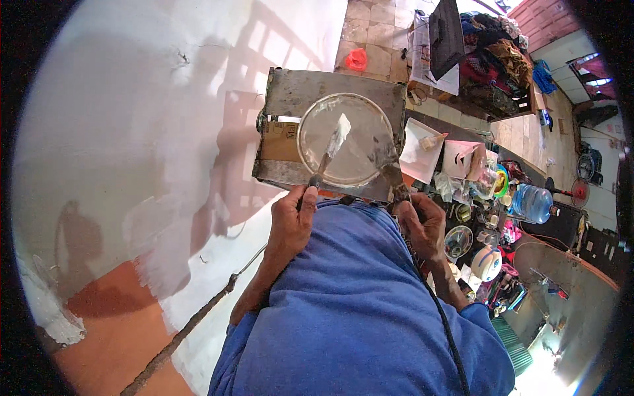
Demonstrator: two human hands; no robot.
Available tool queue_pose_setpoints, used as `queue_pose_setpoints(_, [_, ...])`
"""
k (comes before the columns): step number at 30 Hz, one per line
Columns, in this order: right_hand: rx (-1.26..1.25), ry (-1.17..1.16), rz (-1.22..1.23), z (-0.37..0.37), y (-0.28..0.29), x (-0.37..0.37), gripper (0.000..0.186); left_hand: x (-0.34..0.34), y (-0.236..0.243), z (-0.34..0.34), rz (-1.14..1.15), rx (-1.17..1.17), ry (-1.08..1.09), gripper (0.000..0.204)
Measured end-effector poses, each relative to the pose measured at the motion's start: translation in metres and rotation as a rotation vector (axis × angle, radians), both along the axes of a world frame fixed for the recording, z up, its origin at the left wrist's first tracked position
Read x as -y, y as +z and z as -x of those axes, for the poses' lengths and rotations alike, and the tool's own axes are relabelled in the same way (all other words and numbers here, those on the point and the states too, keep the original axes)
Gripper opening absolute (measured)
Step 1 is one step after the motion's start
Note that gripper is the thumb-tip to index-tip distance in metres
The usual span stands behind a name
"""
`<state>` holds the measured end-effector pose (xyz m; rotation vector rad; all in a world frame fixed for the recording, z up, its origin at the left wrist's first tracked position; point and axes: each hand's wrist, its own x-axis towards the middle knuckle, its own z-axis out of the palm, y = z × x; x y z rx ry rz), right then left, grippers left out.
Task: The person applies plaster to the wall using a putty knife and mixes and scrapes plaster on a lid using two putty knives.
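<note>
My left hand [294, 214] is closed around the handle of a narrow putty knife [327, 156], whose blade points away from me. White putty [341, 127] coats the end of that blade. My right hand [421, 223] grips a second scraper-like tool [395, 177]; its blade looks dark and smeared, and its outline is hard to make out. Both tools reach over a round, shallow, see-through lid or tub [314, 116] with a pale rim. It rests on a worn wooden tabletop [290, 82], close in front of my body.
A wall, partly coated white over orange [115, 310], rises on my left. On the right are a white tray [420, 150], a large blue water bottle [532, 203], a round fan [581, 191] and household clutter. Farther off lie heaped clothes [505, 59], a dark flat panel [447, 39] and a red bag [356, 59].
</note>
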<state>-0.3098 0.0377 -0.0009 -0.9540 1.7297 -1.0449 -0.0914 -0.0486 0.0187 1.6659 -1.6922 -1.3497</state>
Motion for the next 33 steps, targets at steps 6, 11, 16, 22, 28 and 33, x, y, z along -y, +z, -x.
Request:
queue_pose_setpoints(6, [-0.578, 0.116, 0.482, -0.013, -0.009, 0.037, 0.022, 0.004, 0.003, -0.002, 0.004, 0.076, -0.034, 0.034])
queue_pose_setpoints(11, [-0.657, 0.137, 0.455, -0.024, -0.010, 0.044, 0.029, 0.001, 0.004, -0.001, 0.081, 0.010, 0.007, 0.032])
queue_pose_setpoints(16, [-0.738, 0.218, 0.486, -0.027, -0.023, 0.043, 0.039, -0.005, 0.004, 0.000, -0.022, -0.026, 0.006, 0.033])
queue_pose_setpoints(22, [-0.712, 0.242, 0.486, -0.012, -0.033, 0.020, 0.043, -0.010, 0.004, -0.002, -0.079, -0.069, 0.064, 0.034])
queue_pose_setpoints(28, [-0.760, 0.182, 0.431, 0.011, -0.030, -0.003, 0.041, -0.006, 0.007, 0.000, 0.036, 0.004, 0.069, 0.032])
queue_pose_setpoints(33, [-0.676, 0.133, 0.373, 0.021, -0.017, -0.003, 0.039, -0.001, 0.010, -0.001, -0.033, -0.004, 0.139, 0.031])
